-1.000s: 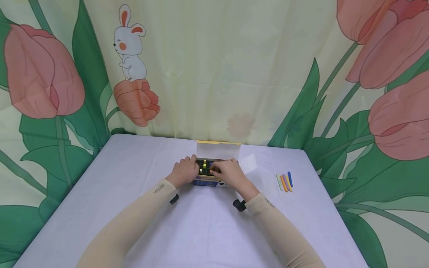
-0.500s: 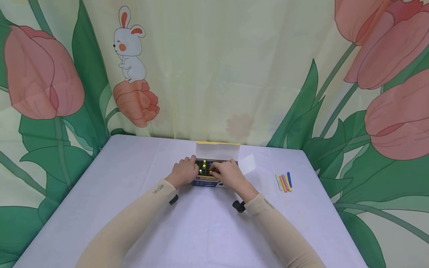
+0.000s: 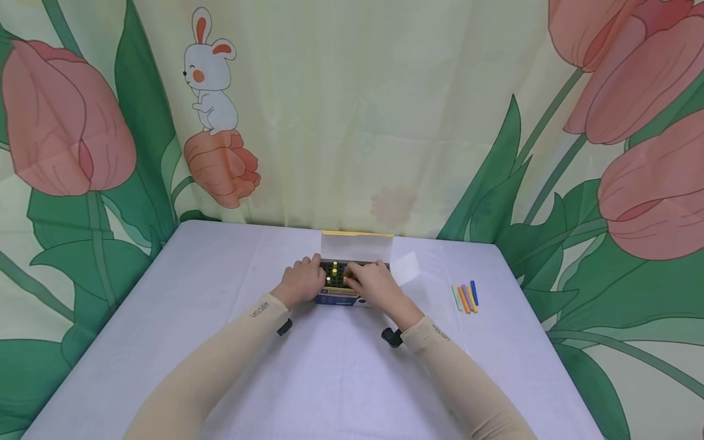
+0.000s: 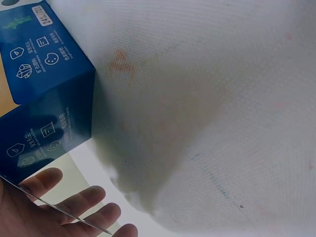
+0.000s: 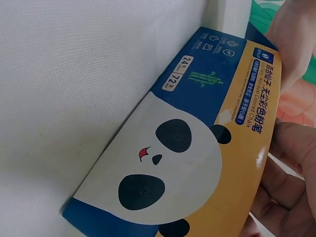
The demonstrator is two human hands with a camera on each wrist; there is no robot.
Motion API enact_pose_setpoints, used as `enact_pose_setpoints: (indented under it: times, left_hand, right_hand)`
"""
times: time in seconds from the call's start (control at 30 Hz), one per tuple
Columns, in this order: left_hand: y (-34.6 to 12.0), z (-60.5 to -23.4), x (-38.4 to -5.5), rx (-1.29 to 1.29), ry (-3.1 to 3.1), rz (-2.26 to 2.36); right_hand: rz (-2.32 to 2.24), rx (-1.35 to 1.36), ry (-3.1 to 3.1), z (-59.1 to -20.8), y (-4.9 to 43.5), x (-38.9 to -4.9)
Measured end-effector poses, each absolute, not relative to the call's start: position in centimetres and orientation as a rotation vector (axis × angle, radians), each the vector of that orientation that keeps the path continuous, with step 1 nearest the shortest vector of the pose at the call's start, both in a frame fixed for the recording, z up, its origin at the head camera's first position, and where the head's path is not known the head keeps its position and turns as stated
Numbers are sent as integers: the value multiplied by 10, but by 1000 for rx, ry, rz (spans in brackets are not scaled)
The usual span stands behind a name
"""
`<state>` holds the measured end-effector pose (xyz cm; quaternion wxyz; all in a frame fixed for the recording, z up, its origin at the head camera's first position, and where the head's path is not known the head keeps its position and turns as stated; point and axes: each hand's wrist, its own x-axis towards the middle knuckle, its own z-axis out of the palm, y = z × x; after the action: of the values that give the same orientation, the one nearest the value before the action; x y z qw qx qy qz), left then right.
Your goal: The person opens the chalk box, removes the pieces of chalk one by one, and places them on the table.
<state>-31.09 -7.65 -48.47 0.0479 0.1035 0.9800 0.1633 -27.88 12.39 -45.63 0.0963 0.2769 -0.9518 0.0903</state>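
An open box of colored chalk (image 3: 337,297), blue and yellow with a panda on its front, stands near the table's far side. My left hand (image 3: 301,282) grips its left end; in the left wrist view the fingers (image 4: 84,197) lie beside the box's end, behind a thin flap edge. Over the box's right half, my right hand (image 3: 376,283) pinches an orange chalk stick (image 3: 346,279) at the dark holder (image 3: 338,283). Several yellowish chalk tips stick up between the hands. The right wrist view shows the panda front (image 5: 182,148), with curled fingers behind its top edge.
The box's white lid (image 3: 357,246) stands raised at the back, with a white side flap (image 3: 407,269) at the right. Several loose chalk sticks (image 3: 465,297), green, orange, purple, yellow and blue, lie on the white tablecloth (image 3: 330,379) to the right. A patterned curtain (image 3: 341,122) hangs behind.
Both hands stay at the box almost without moving. The right fingers shift only slightly about the orange chalk stick; the camera view drifts a little.
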Motion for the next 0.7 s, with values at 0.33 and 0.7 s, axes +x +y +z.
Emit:
enact_pose_setpoints:
  times: [0.33, 0.7]
  left_hand:
    - [-76, -484, -310, 322, 2993, 502]
    - [-77, -485, -310, 322, 3000, 495]
  right_hand:
    - [261, 808, -2816, -455, 124, -277]
    - [247, 789, -2837, -452, 124, -279]
